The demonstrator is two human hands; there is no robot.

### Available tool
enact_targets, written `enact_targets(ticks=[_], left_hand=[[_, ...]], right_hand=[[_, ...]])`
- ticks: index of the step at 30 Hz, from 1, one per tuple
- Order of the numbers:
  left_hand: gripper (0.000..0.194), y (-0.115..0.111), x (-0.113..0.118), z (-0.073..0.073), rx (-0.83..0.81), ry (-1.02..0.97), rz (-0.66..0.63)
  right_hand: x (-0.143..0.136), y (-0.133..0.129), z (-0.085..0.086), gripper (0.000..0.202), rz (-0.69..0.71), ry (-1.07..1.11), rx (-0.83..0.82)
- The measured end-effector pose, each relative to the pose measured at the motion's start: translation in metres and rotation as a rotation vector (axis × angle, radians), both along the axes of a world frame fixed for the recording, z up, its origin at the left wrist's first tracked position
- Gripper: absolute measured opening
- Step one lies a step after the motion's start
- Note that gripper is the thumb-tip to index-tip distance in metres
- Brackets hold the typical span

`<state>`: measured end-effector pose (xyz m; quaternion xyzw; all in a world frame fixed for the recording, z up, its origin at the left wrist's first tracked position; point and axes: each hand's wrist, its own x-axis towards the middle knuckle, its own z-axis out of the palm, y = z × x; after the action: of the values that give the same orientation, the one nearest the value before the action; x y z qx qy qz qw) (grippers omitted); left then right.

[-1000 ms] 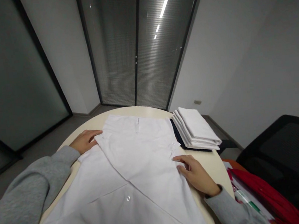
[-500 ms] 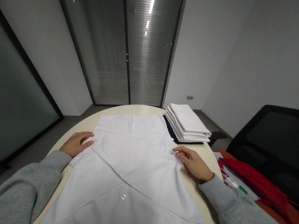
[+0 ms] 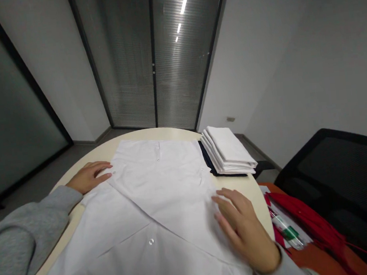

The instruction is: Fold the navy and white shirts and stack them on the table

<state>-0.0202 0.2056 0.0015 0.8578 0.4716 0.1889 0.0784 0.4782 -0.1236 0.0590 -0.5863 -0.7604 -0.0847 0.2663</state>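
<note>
A white buttoned garment (image 3: 163, 192) lies spread over the round cream table (image 3: 166, 133), its lower part running out of view at the bottom. My left hand (image 3: 91, 177) rests at the garment's left edge, fingers apart, the fingertips touching the cloth. Over the garment's right edge is my right hand (image 3: 243, 227), its fingers spread and nothing held. Whether its fingertips touch the cloth I cannot tell.
A stack of folded white cloth (image 3: 229, 150) sits on dark folded cloth (image 3: 216, 170) at the table's right edge. Right of the table are a black mesh chair (image 3: 341, 173), a red item (image 3: 306, 216) and a clear bottle (image 3: 288, 231) on an orange surface.
My right hand has left the garment's right edge near the stack and moved down toward me, its fingers spreading. My left hand stays at the left edge. The view has shifted slightly.
</note>
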Motion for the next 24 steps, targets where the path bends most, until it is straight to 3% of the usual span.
enact_targets(ticks=[2, 5, 7, 9, 10, 12, 13, 16, 18, 20, 24], left_hand=[[0.082, 0.009, 0.002, 0.017, -0.086, 0.048, -0.031], [0.085, 0.014, 0.037, 0.067, -0.111, 0.124, -0.062], [0.076, 0.002, 0.09, 0.105, -0.016, 0.09, -0.096], [0.057, -0.027, 0.161, 0.131, -0.069, -0.018, -0.283], [0.051, -0.045, 0.2, 0.137, -0.132, -0.042, -0.422], [0.043, -0.082, 0.274, 0.132, -0.246, -0.003, -0.691], [0.041, -0.098, 0.307, 0.123, -0.252, 0.035, -0.759], [0.042, -0.127, 0.378, 0.084, -0.228, 0.134, -0.758], [0.044, -0.133, 0.403, 0.061, -0.248, 0.159, -0.763], [0.041, -0.135, 0.414, 0.046, -0.311, 0.139, -0.775], [0.029, -0.146, 0.41, 0.035, -0.411, -0.024, -0.701]], right_hand=[[-0.014, -0.028, -0.002, 0.046, 0.098, -0.15, 0.014], [-0.023, -0.052, -0.02, 0.054, 0.215, -0.346, 0.078], [-0.025, -0.058, -0.037, 0.059, 0.225, -0.41, 0.118], [-0.028, -0.06, -0.05, 0.063, 0.19, -0.422, 0.114], [-0.031, -0.061, -0.054, 0.065, 0.164, -0.417, 0.097], [-0.038, -0.063, -0.058, 0.068, 0.121, -0.398, 0.055], [-0.042, -0.064, -0.059, 0.069, 0.105, -0.39, 0.039], [-0.05, -0.067, -0.058, 0.069, 0.075, -0.386, 0.034], [-0.051, -0.07, -0.059, 0.066, 0.07, -0.396, 0.059], [-0.049, -0.071, -0.062, 0.065, 0.073, -0.42, 0.1], [-0.045, -0.075, -0.07, 0.071, 0.065, -0.473, 0.207]])
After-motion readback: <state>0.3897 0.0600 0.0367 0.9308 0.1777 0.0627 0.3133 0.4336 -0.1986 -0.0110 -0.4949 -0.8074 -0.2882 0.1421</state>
